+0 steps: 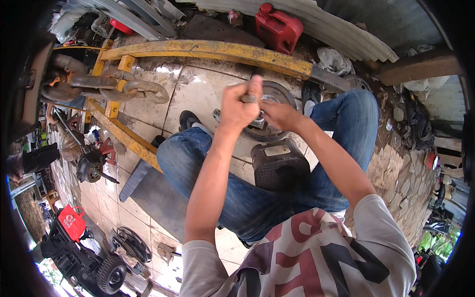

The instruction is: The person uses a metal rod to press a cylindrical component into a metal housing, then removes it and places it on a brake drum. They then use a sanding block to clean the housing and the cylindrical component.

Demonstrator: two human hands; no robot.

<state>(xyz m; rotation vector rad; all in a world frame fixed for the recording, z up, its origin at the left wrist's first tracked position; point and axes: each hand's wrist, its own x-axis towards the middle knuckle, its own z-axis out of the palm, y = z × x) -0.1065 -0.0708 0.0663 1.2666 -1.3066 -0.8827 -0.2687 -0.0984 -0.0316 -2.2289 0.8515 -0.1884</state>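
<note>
My left hand [238, 109] is closed in a fist with its thumb raised, around a short dark rod-like tool [249, 99]. Only the tool's end shows, so its kind is unclear. Just right of it, my right hand [283, 117] has its fingers bent together at the middle of a wheel [288, 97]. What those fingers hold, if anything, is hidden. The wheel has a dark round rim and a shiny metal centre, and lies on the tiled floor between my feet, partly covered by both hands.
A black textured block-like object [281, 166] stands between my knees. Beyond the wheel runs a yellow metal frame [198, 48], with a heavy rusty chain [111, 85] hanging at the left. A red jerrycan [279, 28] is behind the frame. A small black toy-like vehicle [74, 255] sits lower left.
</note>
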